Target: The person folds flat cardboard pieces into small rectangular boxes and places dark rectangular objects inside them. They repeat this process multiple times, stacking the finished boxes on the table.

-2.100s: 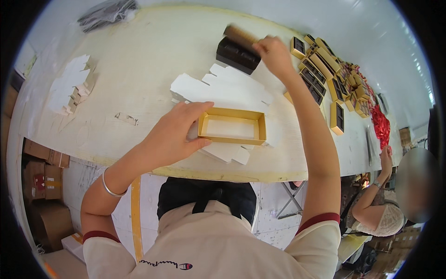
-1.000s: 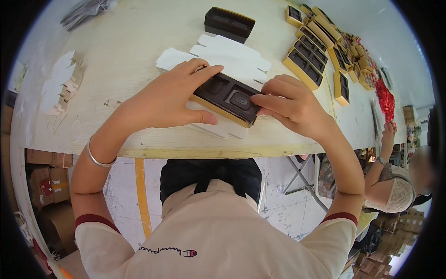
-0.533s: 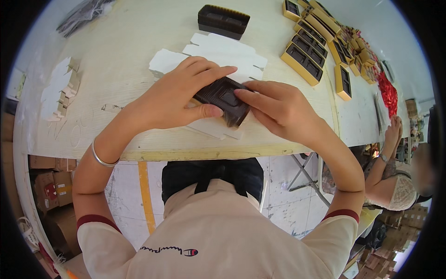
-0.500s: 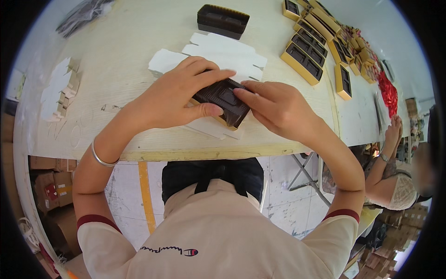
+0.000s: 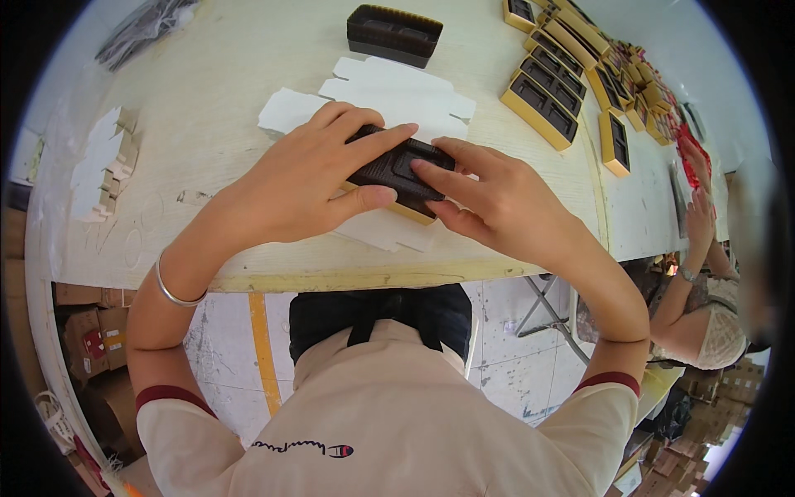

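Observation:
A dark brown plastic tray insert [image 5: 404,166] with a raised middle sits in a narrow gold-sided box [image 5: 411,213] near the table's front edge. My left hand [image 5: 310,176] grips its left part, thumb along the near side and fingers over the top. At the right end, my right hand [image 5: 507,195] presses fingertips on the insert, with the thumb at the near right corner. Both hands hide parts of the box. Beneath and beyond it lie flat white carton blanks [image 5: 396,89]. Farther back stands a stack of dark tray inserts [image 5: 392,37].
Gold boxes with dark inserts [image 5: 542,110] stand in rows at the back right, with more piled behind. Folded white cartons [image 5: 103,170] are at the left, below a clear plastic bag [image 5: 147,31]. A co-worker's hands [image 5: 700,211] are at the far right beside red material [image 5: 690,166].
The insert's near right corner, tilted earlier, now sits level in the box. My right thumb has come onto that corner. The co-worker's hands have risen toward the red material.

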Demonstrator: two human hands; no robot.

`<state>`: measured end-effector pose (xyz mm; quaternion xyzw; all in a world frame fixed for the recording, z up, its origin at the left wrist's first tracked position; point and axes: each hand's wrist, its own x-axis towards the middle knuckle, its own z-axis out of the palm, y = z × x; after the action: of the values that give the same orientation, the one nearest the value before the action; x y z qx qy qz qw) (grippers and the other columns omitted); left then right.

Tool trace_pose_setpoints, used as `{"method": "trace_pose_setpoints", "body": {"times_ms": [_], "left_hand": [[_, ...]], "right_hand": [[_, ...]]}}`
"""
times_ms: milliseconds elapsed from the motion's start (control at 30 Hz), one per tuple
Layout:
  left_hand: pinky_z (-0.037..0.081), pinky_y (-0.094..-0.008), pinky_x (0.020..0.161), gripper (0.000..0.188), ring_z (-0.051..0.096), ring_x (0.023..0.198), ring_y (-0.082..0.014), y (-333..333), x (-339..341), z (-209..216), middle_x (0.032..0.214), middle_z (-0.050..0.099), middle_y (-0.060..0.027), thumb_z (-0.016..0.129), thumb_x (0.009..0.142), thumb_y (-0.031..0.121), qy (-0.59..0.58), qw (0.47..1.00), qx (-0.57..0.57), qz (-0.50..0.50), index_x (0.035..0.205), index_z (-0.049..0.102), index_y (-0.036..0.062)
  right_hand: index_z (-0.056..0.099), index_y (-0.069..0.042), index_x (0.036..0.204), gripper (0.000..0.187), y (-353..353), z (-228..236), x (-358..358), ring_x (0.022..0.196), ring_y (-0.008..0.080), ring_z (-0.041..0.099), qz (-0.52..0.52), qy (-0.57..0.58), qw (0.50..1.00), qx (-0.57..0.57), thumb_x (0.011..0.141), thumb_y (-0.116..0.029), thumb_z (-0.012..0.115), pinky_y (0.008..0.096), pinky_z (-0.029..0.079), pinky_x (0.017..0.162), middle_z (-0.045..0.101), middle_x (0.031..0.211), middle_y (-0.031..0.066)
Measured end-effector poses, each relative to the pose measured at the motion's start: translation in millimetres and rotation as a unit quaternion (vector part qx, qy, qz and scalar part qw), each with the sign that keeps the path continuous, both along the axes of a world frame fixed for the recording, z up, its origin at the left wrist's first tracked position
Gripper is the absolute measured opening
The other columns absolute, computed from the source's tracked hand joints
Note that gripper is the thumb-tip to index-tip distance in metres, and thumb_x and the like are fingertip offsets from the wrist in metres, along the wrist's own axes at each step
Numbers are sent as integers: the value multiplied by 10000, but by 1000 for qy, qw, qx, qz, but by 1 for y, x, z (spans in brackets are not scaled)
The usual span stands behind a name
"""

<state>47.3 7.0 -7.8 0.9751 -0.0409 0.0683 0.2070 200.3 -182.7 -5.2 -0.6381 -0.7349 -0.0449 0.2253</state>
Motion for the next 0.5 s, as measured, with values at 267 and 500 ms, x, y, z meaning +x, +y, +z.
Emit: {"method": "trace_pose_setpoints", "body": {"times_ms": [267,500], "left_hand": [[372,-431,1040,738,376,1275,-358,-11,-9,-9,1399,394,-160,729,746,193,-50,992,113,20,1405,411,93],[312,-442,1087,788,333,1327,-368,-6,-7,-7,1428,372,-169,708,774,339,-33,995,97,3,1416,368,32]], "right_hand": [[619,-69,1211,481,-5,-7,-2,1036,354,560,-7,152,986,-64,800,-303,708,407,458,884,483,1305,223],[622,-55,1168,448,-6,-38,-38,1090,378,510,-97,31,990,96,747,-165,728,458,380,992,475,1276,247]]}}
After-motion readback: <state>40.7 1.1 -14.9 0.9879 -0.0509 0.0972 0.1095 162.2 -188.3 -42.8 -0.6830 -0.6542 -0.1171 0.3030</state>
